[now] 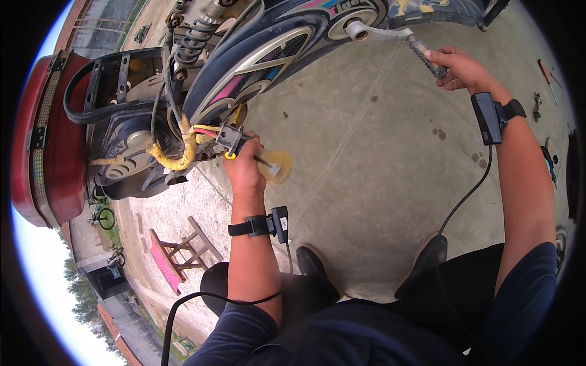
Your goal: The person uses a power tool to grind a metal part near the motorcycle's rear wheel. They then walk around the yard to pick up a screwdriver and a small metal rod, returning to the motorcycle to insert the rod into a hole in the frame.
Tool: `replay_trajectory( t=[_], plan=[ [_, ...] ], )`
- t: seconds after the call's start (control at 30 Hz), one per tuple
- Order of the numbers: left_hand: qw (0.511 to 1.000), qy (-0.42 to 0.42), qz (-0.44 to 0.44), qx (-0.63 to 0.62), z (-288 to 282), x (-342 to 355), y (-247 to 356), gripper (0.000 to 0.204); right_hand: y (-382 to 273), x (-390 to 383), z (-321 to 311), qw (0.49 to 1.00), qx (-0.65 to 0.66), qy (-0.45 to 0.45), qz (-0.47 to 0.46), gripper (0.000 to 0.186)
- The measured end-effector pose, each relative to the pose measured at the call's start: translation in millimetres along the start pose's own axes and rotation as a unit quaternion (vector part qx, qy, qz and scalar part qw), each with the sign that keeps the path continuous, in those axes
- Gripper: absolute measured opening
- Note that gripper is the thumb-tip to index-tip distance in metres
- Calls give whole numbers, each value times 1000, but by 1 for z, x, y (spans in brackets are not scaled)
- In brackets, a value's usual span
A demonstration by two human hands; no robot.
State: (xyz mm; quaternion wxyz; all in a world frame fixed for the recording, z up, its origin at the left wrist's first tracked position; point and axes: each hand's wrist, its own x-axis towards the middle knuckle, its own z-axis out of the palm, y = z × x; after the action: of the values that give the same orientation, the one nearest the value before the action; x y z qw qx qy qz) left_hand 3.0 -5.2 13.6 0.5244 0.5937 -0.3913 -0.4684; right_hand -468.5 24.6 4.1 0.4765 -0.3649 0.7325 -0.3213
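My left hand [245, 168] is closed at a grey block [231, 139] with yellow parts, next to the end of a yellow-wrapped wire bundle [187, 146]. Its fingers are curled and partly hidden. Beside that hand is a blurred, round, yellow see-through thing [279, 168] with a pale middle, whose kind I cannot tell. Farther right, my right hand [462, 68] grips the outer end of a ridged pedal [426, 56], thumb on top. The pedal sits at the end of a silver crank arm [384, 33] on a dark electric bike [268, 58].
A red rear box [61, 140] and a coil spring shock [198, 39] belong to the bike. A stool with a pink top [165, 261] stands at lower left. Tools, including an orange-handled screwdriver [544, 72], lie on the concrete floor [366, 177] at right.
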Motion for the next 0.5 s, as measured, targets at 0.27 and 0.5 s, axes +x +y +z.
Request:
replay_trajectory(
  t=[0.27, 0.5],
  plan=[
    [1000, -17, 1, 6, -8, -6, 2, 29, -73, -31, -52, 931, 336, -141, -37, 59],
    [996, -57, -21, 69, -16, -22, 14, 30, -154, -89, 45, 913, 285, -259, -135, 56]
  ],
)
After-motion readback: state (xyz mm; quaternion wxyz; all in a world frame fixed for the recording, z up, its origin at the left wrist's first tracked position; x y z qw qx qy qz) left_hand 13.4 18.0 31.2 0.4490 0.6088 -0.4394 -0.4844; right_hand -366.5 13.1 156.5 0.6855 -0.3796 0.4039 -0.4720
